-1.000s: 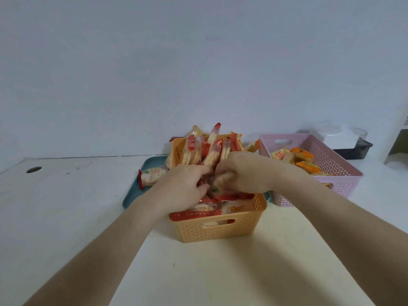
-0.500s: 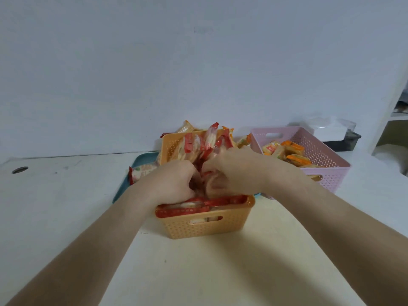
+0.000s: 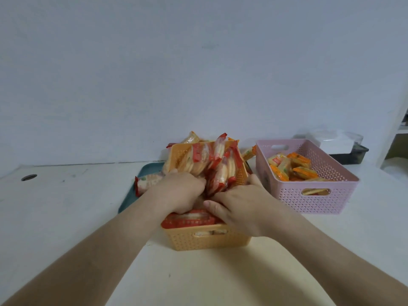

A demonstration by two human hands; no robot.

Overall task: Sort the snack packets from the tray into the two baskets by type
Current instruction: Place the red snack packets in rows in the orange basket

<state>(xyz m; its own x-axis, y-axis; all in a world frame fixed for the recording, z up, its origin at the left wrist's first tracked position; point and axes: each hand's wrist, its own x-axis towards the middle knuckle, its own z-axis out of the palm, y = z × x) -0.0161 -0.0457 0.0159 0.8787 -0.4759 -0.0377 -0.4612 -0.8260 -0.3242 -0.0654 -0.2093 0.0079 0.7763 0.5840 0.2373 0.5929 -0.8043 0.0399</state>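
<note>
The white desk carries a pink basket on the right, holding the orange packets. A teal tray lies behind an orange basket that is crammed with red-edged packets, many standing on edge. One more red-edged packet lies on the tray just left of that basket. The print on every wrapper is too blurred to read.

Both hands are in the orange basket. The left hand has its fingers curled down among the packets, and I cannot tell whether they grip one. The right hand lies flat with released fingers pressing on the packets by the right rim. Half a second ago both hands were bunched together mid-basket, and the right has since spread out sideways.
</note>
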